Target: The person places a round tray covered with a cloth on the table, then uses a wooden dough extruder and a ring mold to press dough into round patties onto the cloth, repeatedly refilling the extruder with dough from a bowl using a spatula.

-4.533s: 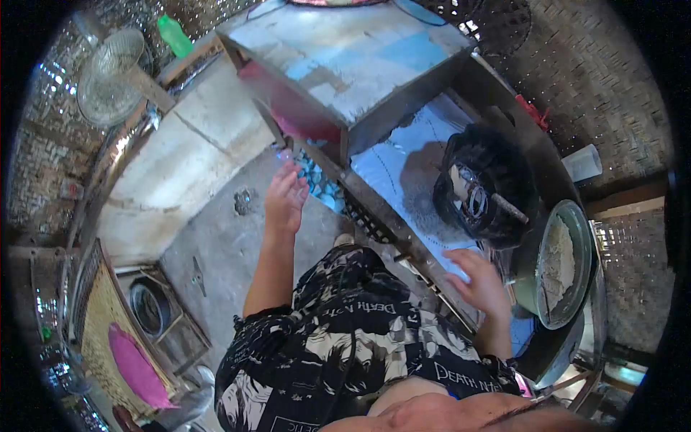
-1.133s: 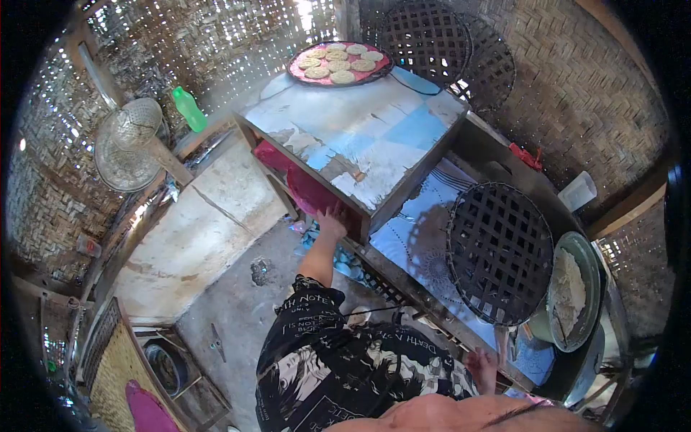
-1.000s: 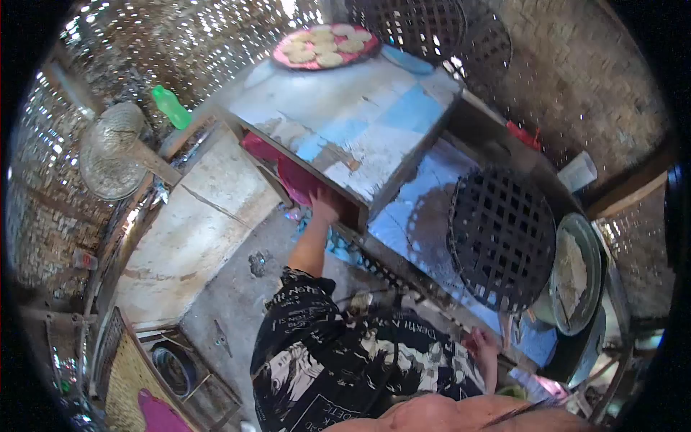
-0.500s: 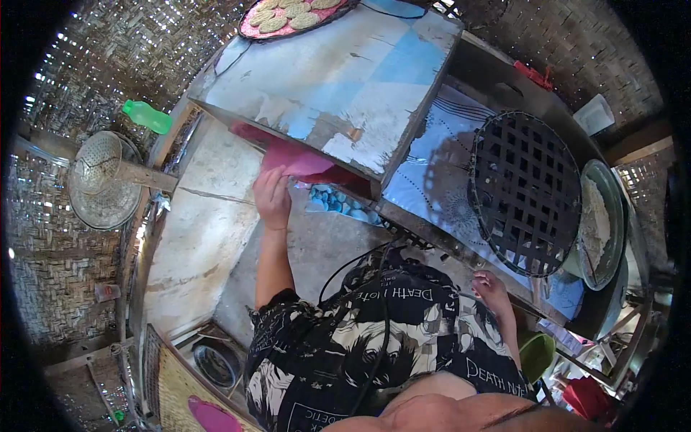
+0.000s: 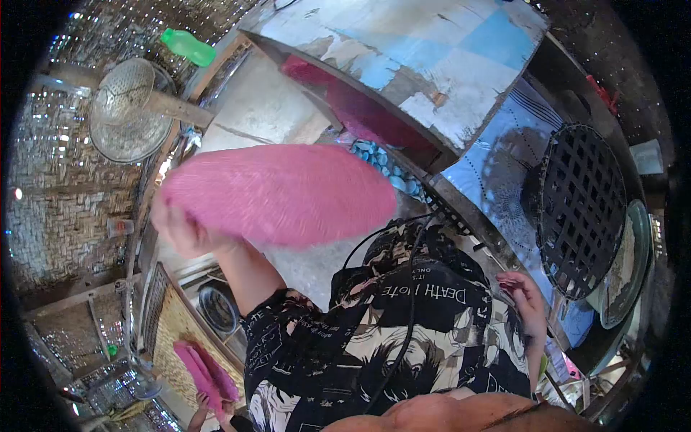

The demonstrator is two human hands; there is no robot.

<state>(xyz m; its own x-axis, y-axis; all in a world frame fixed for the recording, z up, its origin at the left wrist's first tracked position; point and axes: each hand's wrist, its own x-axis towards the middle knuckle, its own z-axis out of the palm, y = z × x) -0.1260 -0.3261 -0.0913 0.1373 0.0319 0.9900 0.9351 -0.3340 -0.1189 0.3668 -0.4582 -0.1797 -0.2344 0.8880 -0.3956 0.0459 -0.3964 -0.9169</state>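
Pink oval sheet (image 5: 281, 191): held over the floor at left, its far right edge near the blue round pieces (image 5: 374, 160). Left hand (image 5: 183, 230) grasps its near left edge; right hand (image 5: 522, 289) is released, fingers loosely curled, near the dark lattice rack (image 5: 581, 210). Bare floor (image 5: 306, 268) lies between sheet and patterned shirt (image 5: 389, 331). The sheet appears thin and finely ridged; the rack has square openings; the cabinet top (image 5: 410, 50) shows worn white and blue surfacing. Motion blurs the left fingers. The rack partly covers the green basin (image 5: 643, 266); the cabinet top is cut off at the far side.
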